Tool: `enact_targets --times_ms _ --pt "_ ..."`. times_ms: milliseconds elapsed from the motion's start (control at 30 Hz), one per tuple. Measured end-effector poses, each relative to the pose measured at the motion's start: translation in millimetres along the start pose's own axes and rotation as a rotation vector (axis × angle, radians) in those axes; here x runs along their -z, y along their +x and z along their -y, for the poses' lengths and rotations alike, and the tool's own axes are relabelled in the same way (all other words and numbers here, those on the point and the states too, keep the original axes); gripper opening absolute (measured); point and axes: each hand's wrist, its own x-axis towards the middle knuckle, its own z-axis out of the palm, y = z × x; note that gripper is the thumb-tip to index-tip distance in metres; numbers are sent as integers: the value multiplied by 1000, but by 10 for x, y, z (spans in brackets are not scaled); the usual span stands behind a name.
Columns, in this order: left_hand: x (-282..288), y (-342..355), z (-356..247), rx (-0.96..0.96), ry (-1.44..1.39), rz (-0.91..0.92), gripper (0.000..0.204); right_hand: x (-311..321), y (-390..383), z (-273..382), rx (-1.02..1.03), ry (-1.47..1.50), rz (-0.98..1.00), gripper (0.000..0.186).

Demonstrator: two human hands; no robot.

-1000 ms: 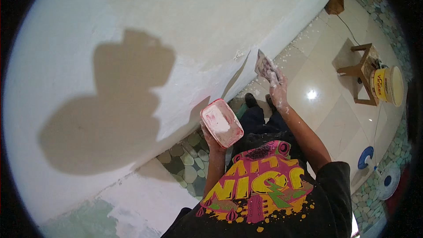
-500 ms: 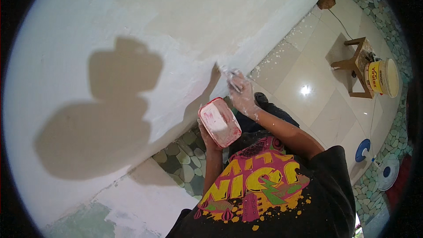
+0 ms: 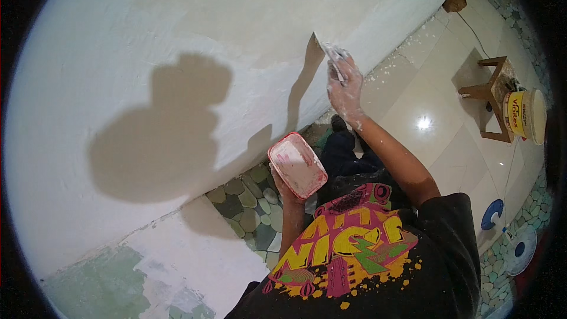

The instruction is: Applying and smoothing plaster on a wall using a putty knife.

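My right hand (image 3: 345, 91), spotted with white filler, is closed around a putty knife (image 3: 327, 47). The tip of its blade is at the pale wall (image 3: 236, 18), where a long shadow meets it. Lower down and nearer to me, my left hand (image 3: 282, 184) holds a red-rimmed plastic tub (image 3: 319, 182) from its left side and underneath. The tub is tilted with its open top facing up, and whitish-pink filler coats its inside. Part of the left hand is hidden behind the tub.
White specks dot the tiled floor (image 3: 407, 100) along the wall. A wooden stool (image 3: 496, 91) and a yellow-and-white bucket (image 3: 524, 115) stand at the right. A fan (image 3: 521, 249) is at the lower right. Pebble flooring (image 3: 248, 215) borders the wall below the tub.
My right hand has moved up and to the right along the wall with the putty knife, away from the tub. My left hand still holds the tub in nearly the same place.
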Motion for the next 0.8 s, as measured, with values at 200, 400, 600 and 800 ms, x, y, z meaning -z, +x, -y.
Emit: enact_targets --times_ms 200,400,600,800 --pt "26 37 9 49 -21 65 65 -229 -317 187 15 7 118 45" --pt "-151 222 82 39 11 96 66 -117 -370 66 -142 165 213 49" --pt "-111 161 110 36 4 116 68 -14 23 -36 -100 -83 -33 41" --pt "116 150 111 17 1 94 67 -428 -498 119 -238 328 114 45"
